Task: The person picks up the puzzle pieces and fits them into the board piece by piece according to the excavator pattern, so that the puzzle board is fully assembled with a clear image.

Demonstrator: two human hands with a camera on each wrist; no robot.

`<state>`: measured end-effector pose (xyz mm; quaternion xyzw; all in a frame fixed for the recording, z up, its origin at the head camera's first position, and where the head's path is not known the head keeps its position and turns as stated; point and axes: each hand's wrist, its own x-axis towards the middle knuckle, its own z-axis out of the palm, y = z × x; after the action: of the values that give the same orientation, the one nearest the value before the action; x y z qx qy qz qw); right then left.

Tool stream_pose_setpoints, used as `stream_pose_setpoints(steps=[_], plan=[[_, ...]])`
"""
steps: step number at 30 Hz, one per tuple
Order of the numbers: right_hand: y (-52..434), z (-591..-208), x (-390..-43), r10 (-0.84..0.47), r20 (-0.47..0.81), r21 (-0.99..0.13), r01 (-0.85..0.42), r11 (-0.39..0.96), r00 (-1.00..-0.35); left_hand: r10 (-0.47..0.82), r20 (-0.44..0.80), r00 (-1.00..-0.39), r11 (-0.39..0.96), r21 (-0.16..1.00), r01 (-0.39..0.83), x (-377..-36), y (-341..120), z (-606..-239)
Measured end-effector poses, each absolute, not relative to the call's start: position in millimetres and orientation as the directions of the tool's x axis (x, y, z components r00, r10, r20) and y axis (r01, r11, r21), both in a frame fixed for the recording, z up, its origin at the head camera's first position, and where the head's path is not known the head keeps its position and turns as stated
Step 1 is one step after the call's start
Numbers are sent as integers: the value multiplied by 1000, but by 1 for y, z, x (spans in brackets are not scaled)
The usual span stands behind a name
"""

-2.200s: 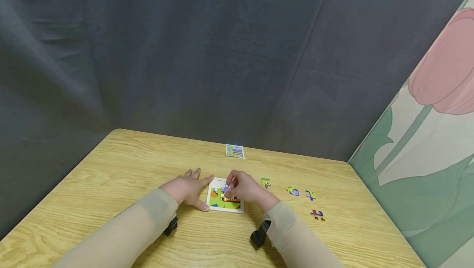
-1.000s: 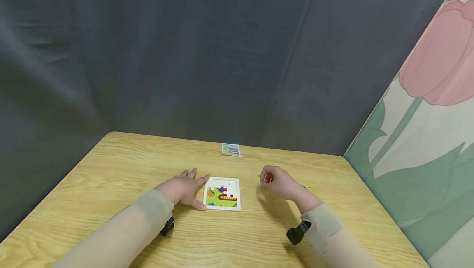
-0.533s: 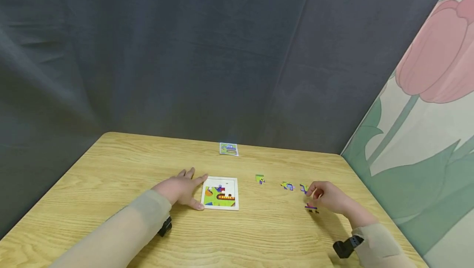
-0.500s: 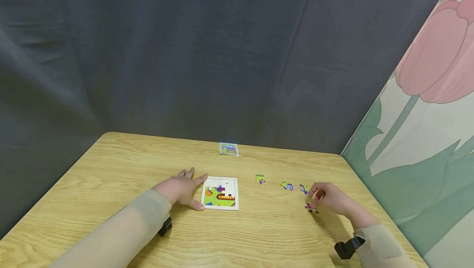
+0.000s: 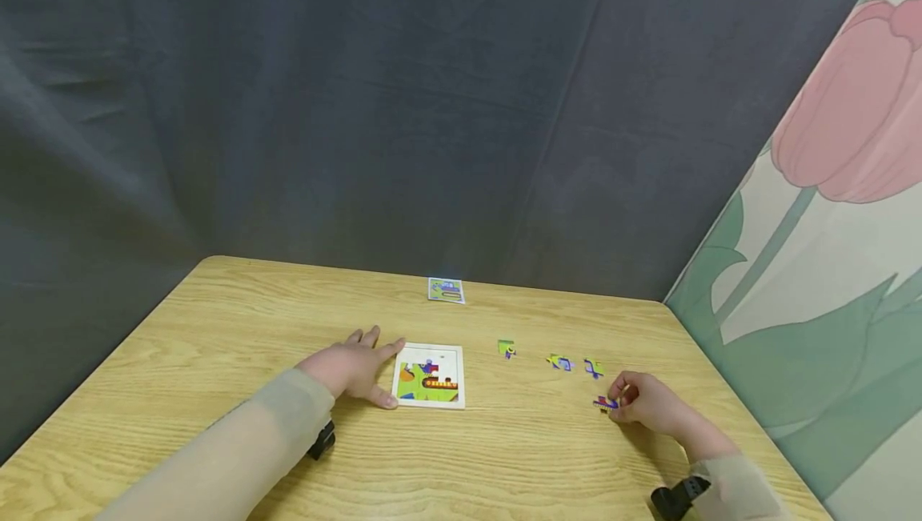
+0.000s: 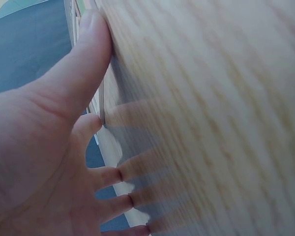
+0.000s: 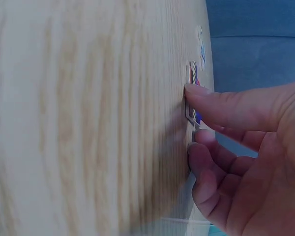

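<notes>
A square jigsaw puzzle board point(image 5: 448, 354) with a white border lies on the table, its lower and left parts filled with a green, red and yellow picture. My left hand point(image 5: 353, 366) rests at its left side, fingers spread, thumb and index fingertip touching the edge. Farther right, my right hand point(image 5: 651, 405) pinches a red and blue puzzle piece point(image 5: 603, 403) by its right side, between thumb and fingertips. In the right wrist view that puzzle piece point(image 7: 188, 113) lies flat at table level, partly hidden behind the thumb.
Three loose puzzle pieces lie between board and right hand: a green one point(image 5: 507, 348), a green and blue one point(image 5: 559, 362) and another with blue lines point(image 5: 594, 367). A small picture card point(image 5: 446, 290) sits near the table's back edge, before a dark curtain point(image 5: 403, 105).
From the board, my right hand has moved right past the loose pieces, then down to the red and blue piece, now pinched. A piece it held is now in the board. Left hand stays put.
</notes>
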<state>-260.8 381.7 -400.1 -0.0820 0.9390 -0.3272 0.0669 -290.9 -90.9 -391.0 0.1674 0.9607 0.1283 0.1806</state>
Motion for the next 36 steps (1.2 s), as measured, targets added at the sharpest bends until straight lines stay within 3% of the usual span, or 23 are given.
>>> stream_pose_setpoints(steps=[8,16,36], plan=[[377,-401,-260,-190,-25,-611,-135,780,-981,365,-311,-877,913,305,272,-289,-91,-390],[360,-397,-265,-283,-21,-715,-183,675,-959,367,-298,-881,910,311,274,-290,-91,-392],[231,-378,-311,-421,6,-775,-270,571,-907,365,-295,-883,908,322,267,-289,-91,-389]])
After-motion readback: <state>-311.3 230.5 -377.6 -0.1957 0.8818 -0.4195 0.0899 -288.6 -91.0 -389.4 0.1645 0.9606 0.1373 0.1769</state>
